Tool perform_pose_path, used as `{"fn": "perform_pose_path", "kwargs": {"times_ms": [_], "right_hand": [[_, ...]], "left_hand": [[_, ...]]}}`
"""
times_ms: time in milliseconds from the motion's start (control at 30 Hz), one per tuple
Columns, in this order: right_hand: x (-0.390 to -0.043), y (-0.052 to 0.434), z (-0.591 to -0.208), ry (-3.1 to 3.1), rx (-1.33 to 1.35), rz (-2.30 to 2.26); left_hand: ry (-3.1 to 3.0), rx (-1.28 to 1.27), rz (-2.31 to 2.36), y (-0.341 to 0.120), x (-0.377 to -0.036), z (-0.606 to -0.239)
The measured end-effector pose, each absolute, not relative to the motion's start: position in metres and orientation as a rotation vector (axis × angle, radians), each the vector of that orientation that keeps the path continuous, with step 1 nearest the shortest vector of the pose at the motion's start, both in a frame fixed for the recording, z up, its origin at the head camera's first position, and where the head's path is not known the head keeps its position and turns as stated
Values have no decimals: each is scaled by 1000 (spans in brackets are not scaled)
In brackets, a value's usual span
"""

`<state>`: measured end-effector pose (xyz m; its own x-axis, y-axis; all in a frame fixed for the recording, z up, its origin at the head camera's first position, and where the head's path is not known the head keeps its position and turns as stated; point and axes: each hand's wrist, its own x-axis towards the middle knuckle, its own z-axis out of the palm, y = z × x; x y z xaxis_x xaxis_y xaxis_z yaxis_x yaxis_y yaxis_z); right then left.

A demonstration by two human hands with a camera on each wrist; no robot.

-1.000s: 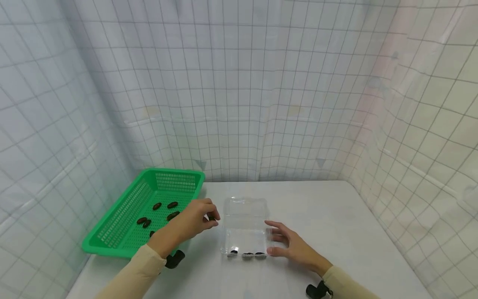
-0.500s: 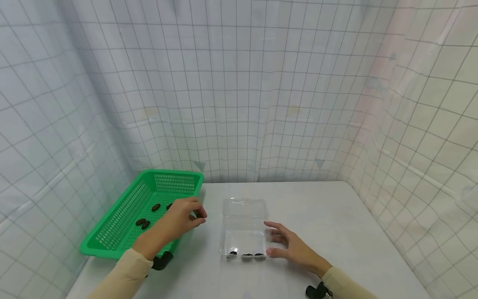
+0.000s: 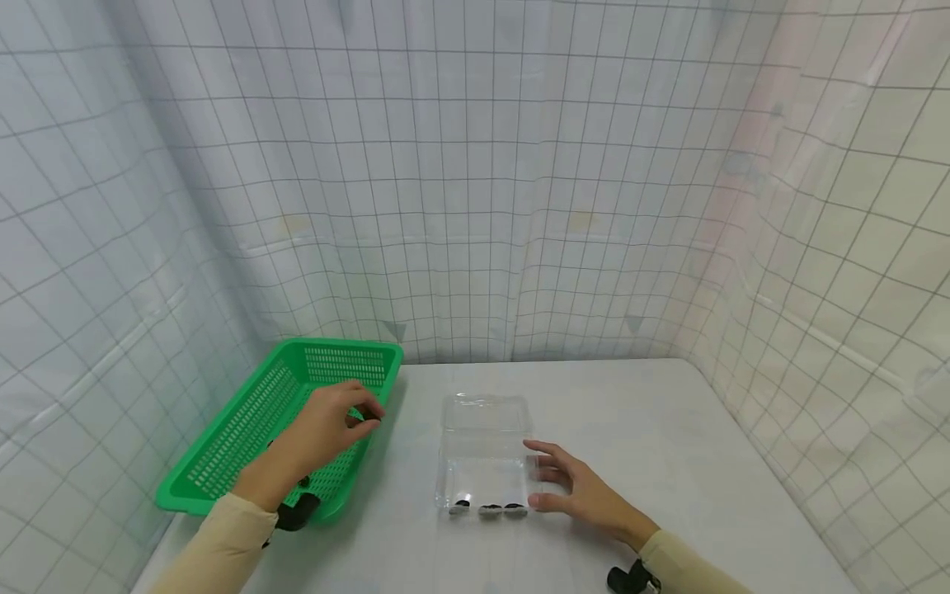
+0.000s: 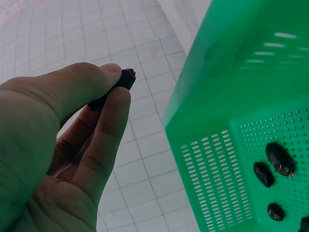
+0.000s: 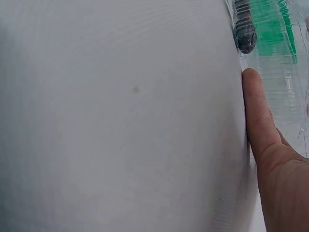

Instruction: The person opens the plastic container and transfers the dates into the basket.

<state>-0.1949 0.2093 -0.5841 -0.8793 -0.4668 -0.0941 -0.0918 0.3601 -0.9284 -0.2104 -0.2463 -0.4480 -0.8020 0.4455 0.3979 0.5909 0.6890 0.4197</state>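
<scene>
Green basket (image 3: 241, 417) on the left, clear plastic box (image 3: 486, 478) to its right. Right hand's (image 3: 575, 491) loosely spread at the box's right edge, gripping nothing; left hand's (image 3: 326, 429) got a dark oval piece (image 4: 126, 79) pinched near the basket's right rim.

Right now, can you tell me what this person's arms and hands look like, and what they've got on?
The left sleeve and right sleeve are both long, plain and cream-coloured. The left hand and right hand wear no gloves. A small black left-wrist device and a matching black right-wrist device show near the cuffs.
</scene>
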Motion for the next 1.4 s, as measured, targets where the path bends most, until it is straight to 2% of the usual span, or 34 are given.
{"fn": "perform_pose_path", "kwargs": {"times_ms": [700, 1400], "right_hand": [[-194, 208, -579, 2290, -474, -1523], [-192, 208, -580, 2280, -467, -1537]], "left_hand": [[-2756, -690, -701, -291, -219, -455], [-2947, -625, -595, -306, -228, -463]]}}
